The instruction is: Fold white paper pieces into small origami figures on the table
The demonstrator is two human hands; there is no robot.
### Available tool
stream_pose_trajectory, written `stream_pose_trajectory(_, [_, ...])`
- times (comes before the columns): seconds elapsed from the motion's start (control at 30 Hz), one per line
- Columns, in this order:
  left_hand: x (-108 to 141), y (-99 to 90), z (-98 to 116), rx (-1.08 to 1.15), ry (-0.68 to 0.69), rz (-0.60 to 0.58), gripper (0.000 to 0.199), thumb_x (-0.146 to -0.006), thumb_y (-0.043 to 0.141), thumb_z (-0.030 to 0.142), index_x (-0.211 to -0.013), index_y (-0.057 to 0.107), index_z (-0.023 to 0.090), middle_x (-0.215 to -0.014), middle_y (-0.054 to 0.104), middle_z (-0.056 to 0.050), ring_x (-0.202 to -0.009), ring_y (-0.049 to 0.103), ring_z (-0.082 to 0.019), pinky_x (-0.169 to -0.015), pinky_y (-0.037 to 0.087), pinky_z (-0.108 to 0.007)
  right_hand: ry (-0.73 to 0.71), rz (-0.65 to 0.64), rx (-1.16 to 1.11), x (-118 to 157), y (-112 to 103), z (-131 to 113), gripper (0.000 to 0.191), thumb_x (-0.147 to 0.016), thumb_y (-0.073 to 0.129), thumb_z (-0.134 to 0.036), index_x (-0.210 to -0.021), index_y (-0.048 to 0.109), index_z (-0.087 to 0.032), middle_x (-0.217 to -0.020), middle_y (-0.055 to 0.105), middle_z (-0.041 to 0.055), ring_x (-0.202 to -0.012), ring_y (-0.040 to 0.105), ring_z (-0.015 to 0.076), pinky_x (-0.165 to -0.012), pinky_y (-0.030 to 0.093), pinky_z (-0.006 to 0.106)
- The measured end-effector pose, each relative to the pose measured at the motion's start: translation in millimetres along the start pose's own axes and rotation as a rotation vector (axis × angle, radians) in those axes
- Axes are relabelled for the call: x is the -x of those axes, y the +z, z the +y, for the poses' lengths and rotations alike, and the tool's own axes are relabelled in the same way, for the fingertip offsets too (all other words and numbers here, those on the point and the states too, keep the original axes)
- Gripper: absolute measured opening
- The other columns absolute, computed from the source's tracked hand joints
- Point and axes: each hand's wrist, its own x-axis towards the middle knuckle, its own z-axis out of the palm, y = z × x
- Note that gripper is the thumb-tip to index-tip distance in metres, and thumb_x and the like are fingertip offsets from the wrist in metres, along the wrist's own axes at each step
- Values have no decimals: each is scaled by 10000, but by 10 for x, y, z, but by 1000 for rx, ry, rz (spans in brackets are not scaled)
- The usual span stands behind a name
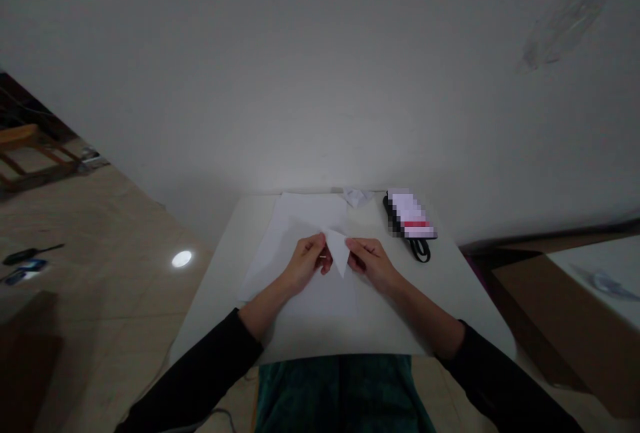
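Presently: 1 folded white paper [340, 254], pointed end down, pinched closed at opposite edges between left hand [307, 262] and right hand [371, 263]; thumbs on top, fingers curled. Forearms converging over 1 white table [410, 316], which bears: white sheets [295, 226], beneath and left of grip; 1 crumpled paper [357, 197], beyond it; 1 blurred device [411, 213] with black strap [421, 251], to its right.

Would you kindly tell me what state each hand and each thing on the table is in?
Left hand, pinching the folded paper
Right hand, pinching it from the other side
Folded paper, creased to a point at its near end
Sheets, lying flat
White scrap, crumpled or folded, cannot tell which
Pixelated object, lying down, details masked
Black cord, looped
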Motion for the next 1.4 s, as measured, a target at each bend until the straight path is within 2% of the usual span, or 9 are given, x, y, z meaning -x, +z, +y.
stream_pose_trajectory(0.13, [38,15,31,-31,27,-138,467,-835,632,508,-1141,571,161,-716,579,-6,-520,526,-89,-428,411,-193,66,3,-223,-28,37,52,452,-846,600,-548,-614,480,-179,-457,357,-87,-366,227,35,-394,120,229])
stream_pose_trajectory(0.27, [56,21,68,-8,37,-208,563,-850,635,464,-1330,480,214,-956,630,-84,-705,598,-134,-531,483,-222,157,-59,-334,-29,37,65,427,-829,644,-520,-635,486,-175,-485,382,-90,-344,257,20,-386,130,221])
stream_pose_trajectory(0.5, [33,-54,85,-22,17,-326,481,-889,595,430,-1305,520,200,-1151,623,-151,-849,655,-198,-645,526,-286,234,-80,-309,-26,51,136,458,-841,626,-524,-588,479,-172,-444,411,-80,-313,277,18,-366,122,224])
stream_pose_trajectory(0.63, [16,-42,105,-65,35,-307,446,-908,572,408,-1280,530,168,-1089,654,-139,-822,672,-190,-693,524,-301,102,109,-177,-58,84,143,344,-771,714,-484,-792,548,-183,-498,495,-82,-349,402,51,-340,199,198])
stream_pose_trajectory(0.77, [7,-12,122,-240,119,-201,440,-878,617,393,-1241,553,152,-1046,670,-99,-756,652,-150,-738,517,-300,-15,255,-105,-70,88,120,386,-710,773,-449,-811,485,-213,-618,537,-77,-436,532,80,-336,294,175])
stream_pose_trajectory(0.93, [51,-2,134,-526,175,-93,447,-893,592,379,-1271,515,155,-901,679,-58,-760,632,-154,-716,511,-280,-70,184,-5,-63,42,112,358,-735,750,-441,-878,506,-223,-667,529,-54,-586,609,134,-364,394,185])
stream_pose_trajectory(1.1, [88,-4,135,-712,331,-93,388,-911,567,343,-1274,517,218,-1216,584,-95,-865,599,-142,-770,537,-280,-88,180,178,-80,-34,109,354,-720,757,-442,-905,554,-218,-717,521,-37,-609,524,122,-419,423,209])
stream_pose_trajectory(1.27, [88,-31,105,-707,401,-135,406,-934,533,310,-1331,458,271,-1340,487,-93,-1151,542,-187,-937,520,-331,-194,150,465,-49,-70,72,306,-811,680,-426,-1004,564,-218,-806,577,0,-726,563,148,-557,440,246])
stream_pose_trajectory(1.4, [92,-47,90,-714,420,-155,420,-943,520,299,-1354,437,303,-1384,448,-88,-1221,504,-195,-957,518,-339,-251,101,569,-8,-63,63,305,-897,575,-405,-1132,511,-220,-902,614,33,-782,589,162,-632,462,276])
